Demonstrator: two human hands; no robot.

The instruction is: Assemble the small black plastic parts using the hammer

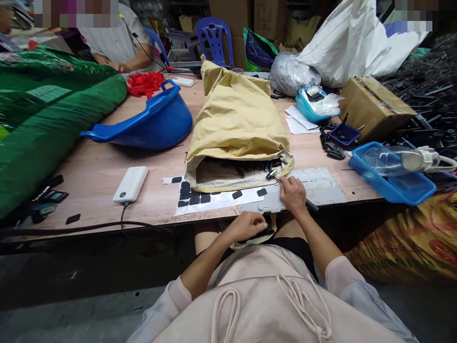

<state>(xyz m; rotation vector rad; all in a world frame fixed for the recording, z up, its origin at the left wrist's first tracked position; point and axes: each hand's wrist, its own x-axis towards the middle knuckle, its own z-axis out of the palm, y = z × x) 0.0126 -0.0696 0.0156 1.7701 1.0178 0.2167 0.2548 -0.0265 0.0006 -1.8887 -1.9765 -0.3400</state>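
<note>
My right hand [293, 194] grips a small hammer [273, 175], its metal head up by the sack's mouth and its dark handle jutting out past my palm. Close to the table's front edge, my left hand [249, 226] is closed with the fingers curled; what they hold, if anything, is hidden. A yellow woven sack [239, 114] lies with its open mouth towards me, dark pieces [246, 166] showing inside. Under its lip is a white sheet [221, 199] bearing black rounded-square stickers [194, 196]. A grey board [321, 186] lies beneath my right hand.
Left of the sack a blue basin [153, 119] sits tilted, with a white power bank [131, 184] and cable nearer me. A green bag [53, 119] fills the left side. Rightward are a blue basket [396, 178], a cardboard box [374, 107] and black parts. Another person [117, 43] sits opposite.
</note>
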